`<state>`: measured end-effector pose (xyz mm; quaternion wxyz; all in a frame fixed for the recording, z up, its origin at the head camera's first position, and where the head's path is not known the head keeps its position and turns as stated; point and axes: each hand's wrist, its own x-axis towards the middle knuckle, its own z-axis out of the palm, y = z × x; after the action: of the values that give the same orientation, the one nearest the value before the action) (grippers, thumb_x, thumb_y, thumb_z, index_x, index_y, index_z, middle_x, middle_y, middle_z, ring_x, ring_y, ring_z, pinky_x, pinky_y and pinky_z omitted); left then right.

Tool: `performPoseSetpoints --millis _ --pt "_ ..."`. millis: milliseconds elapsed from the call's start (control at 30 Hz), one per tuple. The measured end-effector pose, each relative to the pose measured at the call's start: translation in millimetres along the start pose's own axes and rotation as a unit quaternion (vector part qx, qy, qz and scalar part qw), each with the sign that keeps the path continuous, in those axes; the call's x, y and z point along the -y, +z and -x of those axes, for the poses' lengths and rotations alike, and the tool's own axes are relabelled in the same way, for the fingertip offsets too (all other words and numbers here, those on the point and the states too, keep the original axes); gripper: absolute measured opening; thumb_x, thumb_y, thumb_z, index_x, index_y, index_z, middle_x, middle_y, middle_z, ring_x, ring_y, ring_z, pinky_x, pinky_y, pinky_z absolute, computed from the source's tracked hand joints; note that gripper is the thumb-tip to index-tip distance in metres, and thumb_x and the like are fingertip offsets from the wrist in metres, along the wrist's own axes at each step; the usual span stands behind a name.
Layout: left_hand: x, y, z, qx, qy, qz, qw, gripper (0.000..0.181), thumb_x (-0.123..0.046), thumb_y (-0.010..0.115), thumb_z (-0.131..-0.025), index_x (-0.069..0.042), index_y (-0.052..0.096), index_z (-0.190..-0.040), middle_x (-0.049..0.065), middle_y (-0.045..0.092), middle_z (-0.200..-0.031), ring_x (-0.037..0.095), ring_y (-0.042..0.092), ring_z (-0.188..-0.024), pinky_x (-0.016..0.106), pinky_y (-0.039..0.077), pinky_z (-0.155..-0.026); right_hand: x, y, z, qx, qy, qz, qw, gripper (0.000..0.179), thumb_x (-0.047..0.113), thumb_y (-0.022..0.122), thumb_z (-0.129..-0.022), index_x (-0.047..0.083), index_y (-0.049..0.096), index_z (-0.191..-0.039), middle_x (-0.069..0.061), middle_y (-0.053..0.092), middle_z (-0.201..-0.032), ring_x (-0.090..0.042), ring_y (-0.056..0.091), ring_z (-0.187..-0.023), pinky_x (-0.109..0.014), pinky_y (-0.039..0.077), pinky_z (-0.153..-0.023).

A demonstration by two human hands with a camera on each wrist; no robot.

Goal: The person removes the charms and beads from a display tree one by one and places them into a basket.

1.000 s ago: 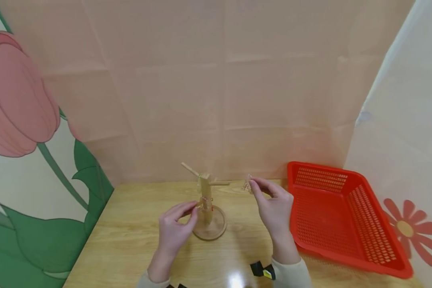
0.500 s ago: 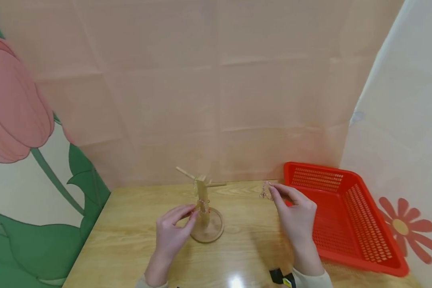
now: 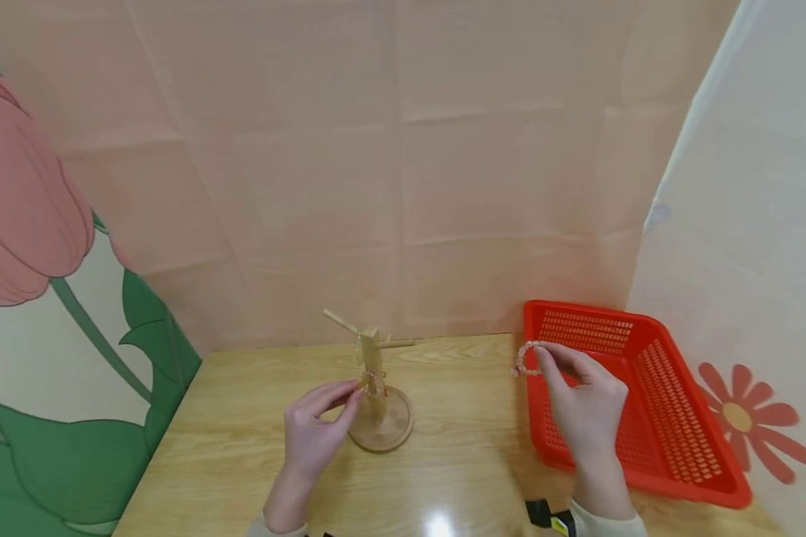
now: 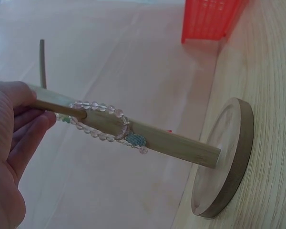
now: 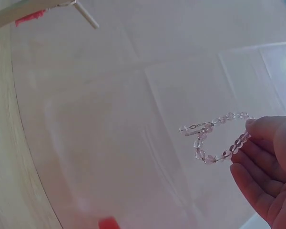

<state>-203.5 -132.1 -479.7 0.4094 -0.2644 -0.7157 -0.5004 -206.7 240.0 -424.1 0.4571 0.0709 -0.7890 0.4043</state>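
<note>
Between thumb and fingers my right hand (image 3: 587, 399) pinches a beaded bracelet (image 5: 219, 138) of clear pinkish beads with a small dangling chain, held up at the basket's left side. My left hand (image 3: 319, 425) pinches the end of a peg (image 4: 62, 109) on a wooden stand (image 3: 374, 373). On that peg hangs another clear-bead bracelet (image 4: 97, 107) with a bluish-green charm, against the post. The stand has a round base (image 3: 383, 429) and several pegs. Something beaded also hangs near its top, and a bit of red shows on the far side of the post.
A red perforated plastic basket (image 3: 634, 447) stands at the right of the wooden table (image 3: 457, 425). Behind is a pinkish cloth backdrop (image 3: 309, 186). Flower-printed panels flank the table, with a large tulip (image 3: 20, 186) on the left.
My right hand has moved right, away from the stand to the basket, carrying the bracelet. My left hand stays at the peg. The head view has shifted slightly.
</note>
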Motion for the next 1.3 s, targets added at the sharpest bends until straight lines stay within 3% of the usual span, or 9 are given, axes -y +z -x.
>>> performPoseSetpoints --millis 433,600,700,867,933,1100,1300 --pt "2.2 -2.0 1.4 -0.016 -0.018 -0.006 0.9997 0.022 0.018 0.082 -0.082 0.004 0.082 -0.099 0.017 0.080 -0.095 0.023 0.079 -0.079 0.021 0.065 -0.074 -17 -27 -6.7 -0.028 0.026 0.045 0.9983 0.019 0.007 0.086 -0.092 0.000 0.083 -0.110 -0.013 0.082 -0.097 0.024 0.059 -0.089 -0.002 0.048 -0.078" --pt "3.9 -3.6 0.5 -0.025 -0.023 -0.007 0.9994 0.021 0.018 0.081 -0.083 0.004 0.082 -0.099 0.017 0.080 -0.094 0.019 0.079 -0.079 0.019 0.065 -0.073 -28 -35 -8.7 -0.018 0.046 0.088 0.9949 0.020 0.014 0.086 -0.094 0.004 0.084 -0.111 -0.013 0.081 -0.095 0.026 0.053 -0.083 -0.003 0.043 -0.072" --pt "5.1 -4.8 0.1 -0.027 -0.026 -0.006 0.9993 0.022 0.018 0.081 -0.083 0.004 0.082 -0.099 0.018 0.080 -0.094 0.017 0.078 -0.079 0.019 0.065 -0.073 -34 -39 -8.9 0.011 0.086 0.121 0.9888 0.022 0.022 0.085 -0.096 0.007 0.084 -0.112 -0.012 0.081 -0.096 0.017 0.056 -0.080 -0.003 0.042 -0.068" --pt "6.9 -6.1 0.2 -0.025 -0.026 -0.007 0.9993 0.023 0.019 0.082 -0.082 0.004 0.082 -0.100 0.019 0.080 -0.095 0.015 0.078 -0.080 0.019 0.065 -0.074 -42 -48 -9.7 0.094 0.158 0.159 0.9700 0.031 0.033 0.079 -0.101 0.009 0.082 -0.119 -0.014 0.081 -0.101 -0.019 0.069 -0.087 -0.004 0.045 -0.064" --pt "7.5 -6.3 -0.1 -0.026 -0.026 -0.010 0.9992 0.022 0.018 0.082 -0.082 0.004 0.082 -0.099 0.018 0.080 -0.094 0.014 0.078 -0.080 0.019 0.065 -0.074 -46 -52 -10.6 0.127 0.174 0.164 0.9625 0.035 0.036 0.076 -0.102 0.007 0.081 -0.122 -0.015 0.080 -0.102 -0.027 0.070 -0.090 -0.006 0.046 -0.061" --pt "8.2 -7.2 -1.8 -0.030 -0.023 -0.015 0.9992 0.023 0.018 0.082 -0.082 0.003 0.083 -0.100 0.017 0.080 -0.094 0.014 0.078 -0.081 0.018 0.065 -0.074 -59 -60 -11.1 0.199 0.190 0.174 0.9455 0.039 0.041 0.073 -0.104 0.006 0.080 -0.122 -0.015 0.079 -0.104 -0.029 0.067 -0.089 -0.018 0.054 -0.062" --pt "8.4 -7.9 -0.8 -0.025 -0.022 -0.010 0.9994 0.030 0.023 0.081 -0.078 0.004 0.082 -0.100 0.018 0.080 -0.095 0.012 0.078 -0.084 0.020 0.065 -0.075 -74 -66 -7.6 0.293 0.196 0.165 0.9213 0.031 0.031 0.074 -0.104 0.005 0.080 -0.121 -0.014 0.080 -0.106 -0.030 0.070 -0.091 -0.046 0.066 -0.075"
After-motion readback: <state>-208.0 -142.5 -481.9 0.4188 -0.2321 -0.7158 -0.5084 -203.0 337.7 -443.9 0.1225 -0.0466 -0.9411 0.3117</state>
